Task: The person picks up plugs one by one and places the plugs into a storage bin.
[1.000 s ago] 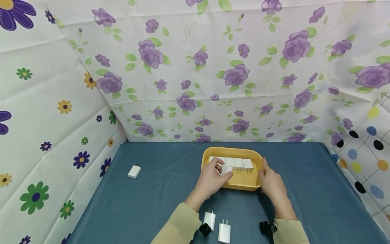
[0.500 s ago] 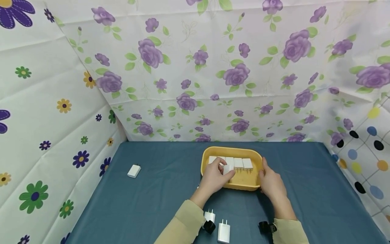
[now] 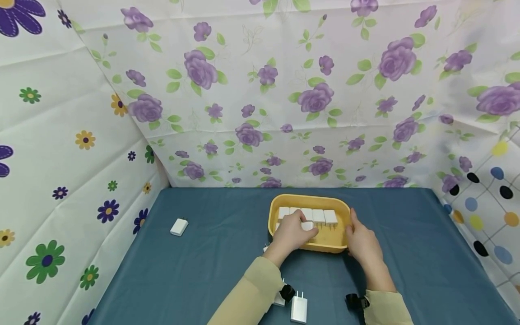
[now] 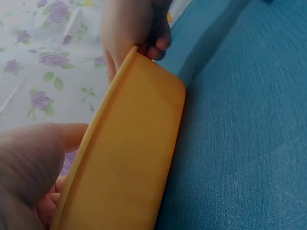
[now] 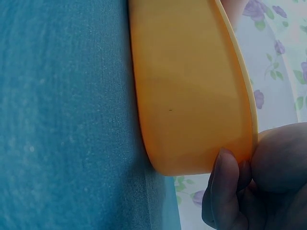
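A yellow tray stands on the cloth-covered table. Several white plug-in chargers lie in a row along its far side, one of them a charger with its prongs toward the near side. Over the tray's near left part, my left hand pinches another white charger between thumb and fingers, low inside the rim. My right hand grips the tray's right end, thumb at the rim; in the right wrist view its fingers curl against the outer wall. The tray wall hides the chargers in both wrist views.
On the blue cloth, a loose charger lies nearest the front, with a charger beside it partly covered by the left wrist. Another charger lies far left. Flowered sheets enclose the table's back and sides.
My left hand has moved slightly right and lower in the tray with the pinched charger, uncovering chargers at the left. The right hand keeps its grip on the tray.
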Demonstrator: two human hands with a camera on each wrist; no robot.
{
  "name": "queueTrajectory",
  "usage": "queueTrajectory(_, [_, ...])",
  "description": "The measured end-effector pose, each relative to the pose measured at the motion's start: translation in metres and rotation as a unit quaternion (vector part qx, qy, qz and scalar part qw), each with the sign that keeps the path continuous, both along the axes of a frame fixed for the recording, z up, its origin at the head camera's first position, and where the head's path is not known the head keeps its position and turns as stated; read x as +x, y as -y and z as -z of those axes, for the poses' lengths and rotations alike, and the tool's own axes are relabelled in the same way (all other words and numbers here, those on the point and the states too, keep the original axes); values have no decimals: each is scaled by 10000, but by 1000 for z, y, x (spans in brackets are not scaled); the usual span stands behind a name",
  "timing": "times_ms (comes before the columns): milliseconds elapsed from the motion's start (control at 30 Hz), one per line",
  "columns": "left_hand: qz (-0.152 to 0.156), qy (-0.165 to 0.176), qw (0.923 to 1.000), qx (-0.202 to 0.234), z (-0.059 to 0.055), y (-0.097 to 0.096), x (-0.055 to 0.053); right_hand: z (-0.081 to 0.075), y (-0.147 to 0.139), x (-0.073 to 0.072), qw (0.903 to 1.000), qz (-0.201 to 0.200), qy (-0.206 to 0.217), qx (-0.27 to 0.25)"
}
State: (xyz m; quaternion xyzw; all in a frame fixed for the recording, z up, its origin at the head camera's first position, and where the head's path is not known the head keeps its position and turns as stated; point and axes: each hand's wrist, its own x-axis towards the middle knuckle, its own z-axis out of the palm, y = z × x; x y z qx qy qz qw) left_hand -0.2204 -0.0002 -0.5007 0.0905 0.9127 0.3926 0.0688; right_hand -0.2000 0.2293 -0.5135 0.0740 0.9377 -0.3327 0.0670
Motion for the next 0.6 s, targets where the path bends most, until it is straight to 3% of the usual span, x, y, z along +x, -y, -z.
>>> queueTrajectory(200, [182, -71, 9981, -577, 1, -6, -7, 0, 0, 0, 10000, 42, 1, -6])
queueTrajectory(433, [245, -262, 9858, -1639, 1, -15, -14, 1, 1, -1, 10000, 19, 18, 16])
queueTrajectory(600, [230, -169, 9832, -1802, 1, -19, -17, 0, 2, 0, 10000, 47, 45, -19])
